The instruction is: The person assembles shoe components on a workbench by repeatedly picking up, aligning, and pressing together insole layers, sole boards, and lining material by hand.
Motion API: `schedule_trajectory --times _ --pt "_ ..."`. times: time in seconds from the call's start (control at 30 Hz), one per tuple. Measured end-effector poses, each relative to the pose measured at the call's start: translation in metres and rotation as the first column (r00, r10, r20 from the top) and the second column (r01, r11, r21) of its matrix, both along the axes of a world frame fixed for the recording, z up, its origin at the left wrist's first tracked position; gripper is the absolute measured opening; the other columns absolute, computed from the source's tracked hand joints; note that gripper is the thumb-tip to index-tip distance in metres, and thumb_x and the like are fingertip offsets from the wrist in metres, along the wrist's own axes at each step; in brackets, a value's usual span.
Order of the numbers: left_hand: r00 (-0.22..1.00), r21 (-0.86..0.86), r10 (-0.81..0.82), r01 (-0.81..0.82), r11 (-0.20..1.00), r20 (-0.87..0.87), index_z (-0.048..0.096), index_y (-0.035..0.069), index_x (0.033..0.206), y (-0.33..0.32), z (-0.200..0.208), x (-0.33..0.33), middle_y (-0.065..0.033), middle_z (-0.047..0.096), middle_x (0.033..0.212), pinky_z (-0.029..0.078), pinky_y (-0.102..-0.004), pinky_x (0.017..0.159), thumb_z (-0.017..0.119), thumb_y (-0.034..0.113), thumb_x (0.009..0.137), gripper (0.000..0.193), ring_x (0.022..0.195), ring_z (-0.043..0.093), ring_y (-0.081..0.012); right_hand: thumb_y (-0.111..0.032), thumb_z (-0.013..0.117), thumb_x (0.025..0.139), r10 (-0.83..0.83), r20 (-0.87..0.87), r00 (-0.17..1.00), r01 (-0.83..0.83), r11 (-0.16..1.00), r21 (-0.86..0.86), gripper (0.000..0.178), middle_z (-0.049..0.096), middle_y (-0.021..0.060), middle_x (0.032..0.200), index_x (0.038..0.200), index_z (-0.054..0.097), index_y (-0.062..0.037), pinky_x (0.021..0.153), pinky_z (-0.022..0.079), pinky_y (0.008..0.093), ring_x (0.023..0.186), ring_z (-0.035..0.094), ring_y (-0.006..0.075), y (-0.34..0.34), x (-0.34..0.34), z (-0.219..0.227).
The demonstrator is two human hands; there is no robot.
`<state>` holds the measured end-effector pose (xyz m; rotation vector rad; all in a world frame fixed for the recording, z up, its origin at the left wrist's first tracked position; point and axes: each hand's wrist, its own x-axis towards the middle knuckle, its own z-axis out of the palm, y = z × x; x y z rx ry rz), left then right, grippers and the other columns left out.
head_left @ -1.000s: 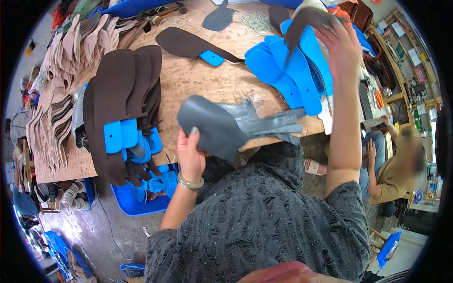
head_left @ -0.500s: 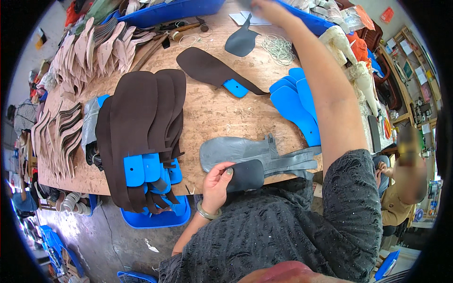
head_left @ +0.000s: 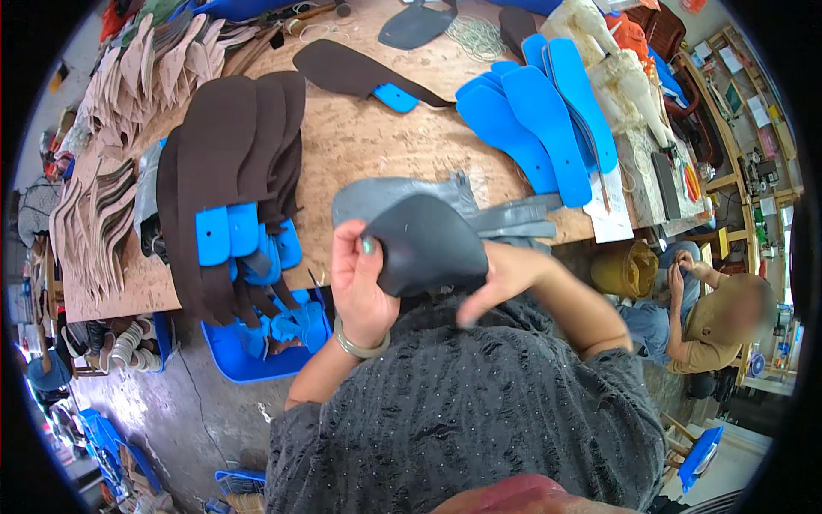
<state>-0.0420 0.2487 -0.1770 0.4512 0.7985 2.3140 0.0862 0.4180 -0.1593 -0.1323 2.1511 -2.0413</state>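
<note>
Biggest first: the wide, pale-brown wooden counter spreads beyond the person, with 12 o'clock pointing straight away from the body. At 10 from the hands, an overlapping stack of dark-brown, sole-shaped sheets; at 1, a fan of bright blue, sole-shaped pieces. Closer in, at 12, a smooth grey sheet with strap-like strips lies on the wood, strips toward 3.

And here's the centrepiece — a smooth, black, round-edged sheet, held up by the counter's near edge, overlapping the grey one in view. Its rounded edge faces 12; its longest visible span runs roughly 9 to 3, though the bend hides the true long axis. It looks light, pliable and hard to break, maybe slick with that sheen; pinching the rim at opposite ends should suit it.

The left hand pinches at 8 o'clock, thumb on top, other fingers behind. The right hand sits past 3, thumb wide of the sheet — how its hidden fingers touch the back, I can't tell.
</note>
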Motion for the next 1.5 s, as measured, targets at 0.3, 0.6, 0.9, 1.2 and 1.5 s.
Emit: schedule_trajectory --times 0.3,0.6,0.9,1.2,1.5 --pt "0.810 -0.499 -0.527 0.356 0.790 -0.257 0.057 0.002 0.128 -0.008 0.039 -0.018 -0.0053 0.069 0.107 0.049 -0.0237 0.086 0.068 0.005 0.093 0.037 0.095 0.062 -0.0087 -0.014 0.074 0.084 -0.196 0.149 0.969 0.174 0.974 0.146 0.045 0.071 0.0083 0.108 0.123 0.061 0.0032 0.094 0.048 0.0323 0.100 0.061 0.0141 0.008 0.049 -0.006" --pt "0.874 -0.402 -0.013 -0.210 0.891 -0.485 0.058 -0.001 0.125 0.002 -0.005 -0.044 -0.0073 0.068 0.110 0.049 -0.0225 0.086 0.061 0.007 0.098 0.028 0.096 0.061 -0.0090 -0.006 0.062 0.091 -0.385 0.377 0.842 0.494 0.832 -0.252 0.027 0.067 0.0083 0.093 0.117 0.058 -0.0012 0.050 0.053 0.0247 0.068 0.065 0.0113 0.048 0.102 -0.004" --pt "0.747 -0.445 0.007 -0.403 0.799 -0.664 0.062 -0.001 0.119 0.005 -0.056 -0.051 -0.0068 0.066 0.110 0.046 -0.0242 0.090 0.058 0.004 0.098 0.022 0.101 0.060 -0.0108 0.001 0.062 0.089 -0.653 0.082 0.753 0.608 0.738 0.294 0.027 0.062 -0.0020 0.089 0.116 0.063 -0.0014 0.069 0.048 0.0209 0.077 0.058 0.0046 0.097 0.094 -0.013" --pt "0.266 -0.368 -0.263 -0.775 0.514 -0.927 0.069 0.012 0.109 0.005 -0.048 -0.056 -0.0094 0.059 0.089 0.049 -0.0372 0.071 0.058 0.006 0.094 0.019 0.081 0.061 -0.0278 0.001 0.066 0.086 -0.642 0.184 0.744 0.604 0.764 0.227 0.034 0.066 0.0005 0.100 0.120 0.065 -0.0036 0.078 0.051 0.0236 0.088 0.062 0.0075 0.109 0.110 -0.016" --pt "-0.070 -0.173 -0.347 -0.765 0.620 -0.935 0.067 0.007 0.114 0.039 -0.012 -0.027 -0.0122 0.060 0.109 0.043 -0.0428 0.092 0.070 0.018 0.087 0.030 0.106 0.056 -0.0313 -0.003 0.066 0.091 -0.817 0.155 0.555 0.812 0.573 0.112 0.028 0.064 -0.0009 0.095 0.119 0.064 -0.0037 0.069 0.050 0.0200 0.085 0.061 0.0058 0.090 0.113 -0.034"
